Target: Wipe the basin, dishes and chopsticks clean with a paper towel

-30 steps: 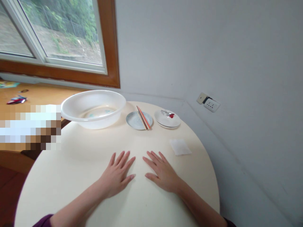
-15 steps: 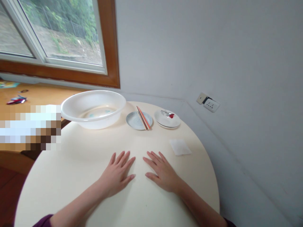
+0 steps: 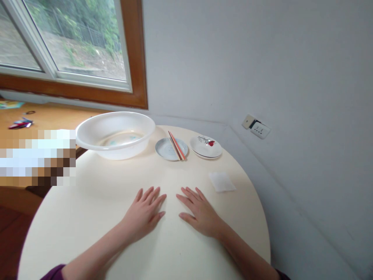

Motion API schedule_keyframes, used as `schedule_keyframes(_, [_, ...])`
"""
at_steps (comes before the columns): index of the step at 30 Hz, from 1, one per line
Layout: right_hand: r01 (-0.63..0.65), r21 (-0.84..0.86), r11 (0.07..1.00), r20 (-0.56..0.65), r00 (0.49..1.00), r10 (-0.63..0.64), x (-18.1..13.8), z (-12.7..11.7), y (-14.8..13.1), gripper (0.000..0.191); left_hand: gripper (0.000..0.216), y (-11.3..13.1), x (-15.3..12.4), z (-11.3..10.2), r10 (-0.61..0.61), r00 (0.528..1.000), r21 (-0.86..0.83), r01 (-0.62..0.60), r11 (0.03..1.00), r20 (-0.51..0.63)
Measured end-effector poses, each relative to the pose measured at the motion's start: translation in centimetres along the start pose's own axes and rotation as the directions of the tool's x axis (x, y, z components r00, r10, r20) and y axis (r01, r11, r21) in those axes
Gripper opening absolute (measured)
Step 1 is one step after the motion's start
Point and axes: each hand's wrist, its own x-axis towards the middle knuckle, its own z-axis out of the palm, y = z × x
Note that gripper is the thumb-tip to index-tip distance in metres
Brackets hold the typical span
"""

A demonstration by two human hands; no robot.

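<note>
Both of my hands lie flat, palms down, on a round cream table [image 3: 87, 217]. My left hand [image 3: 144, 216] has its fingers stretched out and holds nothing. My right hand [image 3: 199, 214] rests beside it, fingers also spread and empty. Beyond them stands a large white plastic basin [image 3: 115, 134] with a little water in it. To its right a small grey-blue plate [image 3: 170, 148] carries a pair of chopsticks [image 3: 176, 145]. A white dish with a red flower pattern [image 3: 205, 146] sits further right. A white folded cloth [image 3: 222, 181] lies nearest my right hand.
A grey wall runs along the right with a socket [image 3: 256, 126] low down. A wood-framed window [image 3: 72, 50] is at the upper left above a wooden desk [image 3: 43, 116] with small items. A blurred patch covers part of the left side.
</note>
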Motion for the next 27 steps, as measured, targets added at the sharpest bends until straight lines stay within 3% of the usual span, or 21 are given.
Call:
schedule_keyframes(17, [0.022, -0.009, 1.000, -0.078, 0.997, -0.022, 0.0, 0.1, -0.1, 0.046, 0.035, 0.3, 0.4, -0.7, -0.048, 0.998, -0.060, 0.045, 0.997, -0.043])
schedule_keyframes(23, [0.026, 0.046, 0.999, -0.293, 0.956, -0.011, 0.1, 1.0, 1.3, 0.024, 0.035, 0.3, 0.5, -0.8, -0.047, 0.998, -0.046, 0.046, 0.998, -0.036])
schedule_keyframes(27, [0.033, 0.048, 0.998, -0.397, 0.918, -0.011, 0.2, 1.3, 1.9, 0.023, 0.035, 0.3, 0.5, -0.8, -0.039, 0.998, -0.062, 0.036, 0.997, -0.052])
